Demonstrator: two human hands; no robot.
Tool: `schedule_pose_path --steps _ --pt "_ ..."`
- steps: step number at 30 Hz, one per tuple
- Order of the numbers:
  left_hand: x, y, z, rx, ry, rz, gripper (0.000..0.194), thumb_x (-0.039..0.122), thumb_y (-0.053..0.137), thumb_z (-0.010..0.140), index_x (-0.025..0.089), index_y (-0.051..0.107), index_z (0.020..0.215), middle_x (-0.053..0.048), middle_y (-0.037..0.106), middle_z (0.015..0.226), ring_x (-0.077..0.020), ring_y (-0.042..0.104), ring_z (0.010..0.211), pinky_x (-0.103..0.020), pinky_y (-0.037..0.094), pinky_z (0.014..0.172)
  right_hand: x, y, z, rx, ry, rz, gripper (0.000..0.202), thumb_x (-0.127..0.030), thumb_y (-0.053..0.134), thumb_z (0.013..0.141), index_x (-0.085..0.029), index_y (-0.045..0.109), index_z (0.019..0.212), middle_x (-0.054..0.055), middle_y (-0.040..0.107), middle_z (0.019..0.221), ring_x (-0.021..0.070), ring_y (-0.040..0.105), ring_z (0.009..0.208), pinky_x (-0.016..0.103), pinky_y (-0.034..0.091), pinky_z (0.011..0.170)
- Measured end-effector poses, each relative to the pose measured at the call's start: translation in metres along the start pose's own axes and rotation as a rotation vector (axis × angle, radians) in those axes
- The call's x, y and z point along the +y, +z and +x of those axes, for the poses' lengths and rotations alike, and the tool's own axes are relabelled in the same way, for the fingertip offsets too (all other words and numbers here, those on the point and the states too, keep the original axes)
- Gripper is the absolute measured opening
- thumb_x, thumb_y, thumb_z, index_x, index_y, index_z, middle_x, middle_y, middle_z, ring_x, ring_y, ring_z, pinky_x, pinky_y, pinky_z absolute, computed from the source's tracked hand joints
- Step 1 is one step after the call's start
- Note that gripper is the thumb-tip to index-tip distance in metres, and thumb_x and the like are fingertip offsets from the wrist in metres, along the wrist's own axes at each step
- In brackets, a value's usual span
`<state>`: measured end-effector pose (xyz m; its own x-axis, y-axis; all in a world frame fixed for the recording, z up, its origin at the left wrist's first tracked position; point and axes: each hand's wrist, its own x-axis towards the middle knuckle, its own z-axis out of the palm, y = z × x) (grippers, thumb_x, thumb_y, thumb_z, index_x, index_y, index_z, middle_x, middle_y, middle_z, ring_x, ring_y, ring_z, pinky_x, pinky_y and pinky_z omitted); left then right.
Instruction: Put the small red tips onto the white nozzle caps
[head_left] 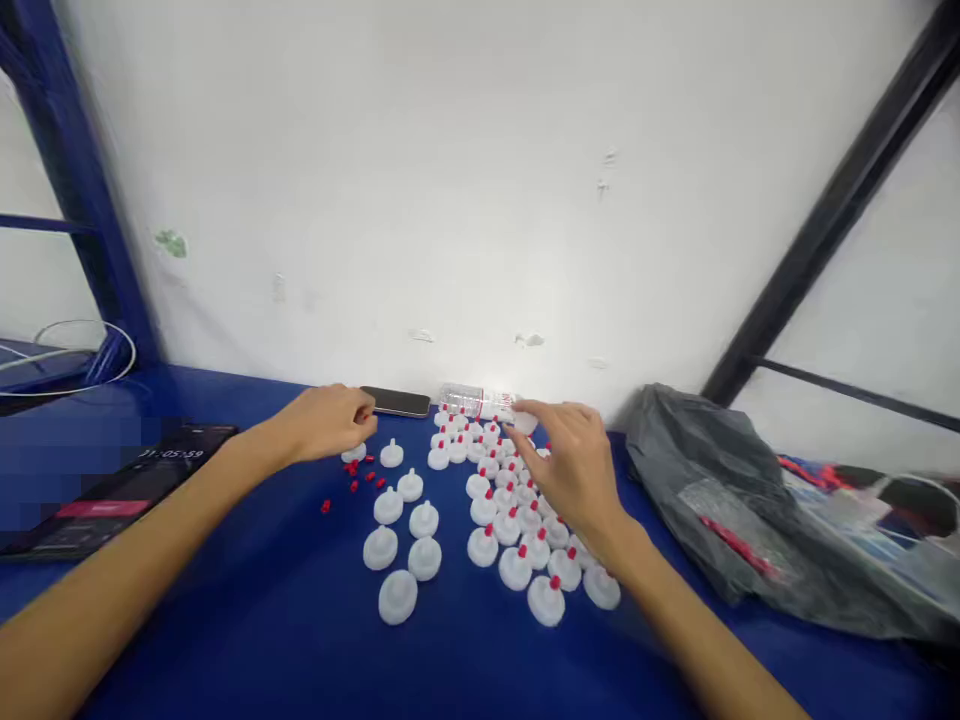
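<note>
My left hand (334,424) is closed, fingers curled, over the far left end of the white nozzle caps. A speck of red shows at its fingertips, seemingly a small red tip cap (365,418). Below it on the blue table lie several loose red tip caps (353,486). Between the thumb and forefinger of my right hand (566,455) is a white nozzle cap (525,421), partly hidden. Under and beside that hand stand many white nozzle caps with red tips (515,567). In the middle, several white nozzle caps without red tips (424,520) stand upright.
A clear bottle with a label (461,398) lies by the wall, next to a dark phone (397,402). Another device showing a timer (127,480) lies at left. A grey plastic bag (697,490) with items covers the right side. White wall (480,200) rises behind.
</note>
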<state>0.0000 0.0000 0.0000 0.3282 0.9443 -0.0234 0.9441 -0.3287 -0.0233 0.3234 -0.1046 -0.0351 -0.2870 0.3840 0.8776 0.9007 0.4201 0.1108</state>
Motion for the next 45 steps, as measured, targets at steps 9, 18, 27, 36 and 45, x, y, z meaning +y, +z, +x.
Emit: schedule_pose_path --steps 9,18,27,36,45 --pt "0.007 0.001 -0.01 -0.037 0.052 -0.084 0.036 0.046 0.077 0.112 0.02 0.076 0.136 -0.01 0.08 0.135 -0.0263 0.079 0.114 -0.049 0.07 0.1 -0.026 0.006 -0.006 -0.126 0.012 0.134 0.014 -0.025 0.073 0.115 -0.021 0.081 0.125 0.008 0.092 0.118 0.0298 0.086 0.102 0.044 0.058 0.095" --pt "0.027 -0.009 -0.025 0.124 0.304 -0.562 0.045 0.056 0.052 0.114 0.021 0.073 0.095 0.001 0.067 0.074 -0.0172 0.06 0.066 -0.031 0.048 0.065 -0.04 0.01 -0.01 -0.166 0.01 0.216 0.022 -0.037 0.07 0.119 -0.023 0.078 0.134 0.009 0.09 0.112 0.0287 0.083 0.098 0.044 0.06 0.099" --pt "0.054 0.001 -0.032 -0.097 0.518 -0.939 0.045 0.065 0.082 0.094 0.021 0.088 0.099 0.001 0.071 0.064 -0.0145 0.061 0.054 -0.025 0.041 0.052 -0.05 0.011 -0.01 -0.097 -0.07 0.316 0.031 -0.046 0.064 0.122 -0.019 0.074 0.135 0.007 0.086 0.098 0.0253 0.079 0.084 0.04 0.059 0.093" --pt "0.056 -0.001 -0.034 0.039 0.48 -0.985 0.048 0.068 0.075 0.095 0.021 0.082 0.099 -0.002 0.078 0.078 -0.015 0.065 0.057 -0.027 0.051 0.056 -0.047 0.009 -0.012 -0.162 -0.012 0.351 0.039 -0.046 0.072 0.118 -0.023 0.067 0.149 0.01 0.088 0.117 0.0301 0.082 0.101 0.047 0.062 0.099" --pt "0.016 -0.014 -0.023 0.471 0.184 -0.54 0.044 0.035 0.058 0.095 0.027 0.03 0.062 0.003 0.037 0.057 -0.0169 0.035 0.061 -0.036 0.028 0.063 -0.048 0.006 -0.011 -0.219 0.043 0.369 0.032 -0.024 0.061 0.119 -0.023 0.064 0.15 0.011 0.085 0.13 0.0282 0.082 0.103 0.048 0.06 0.103"
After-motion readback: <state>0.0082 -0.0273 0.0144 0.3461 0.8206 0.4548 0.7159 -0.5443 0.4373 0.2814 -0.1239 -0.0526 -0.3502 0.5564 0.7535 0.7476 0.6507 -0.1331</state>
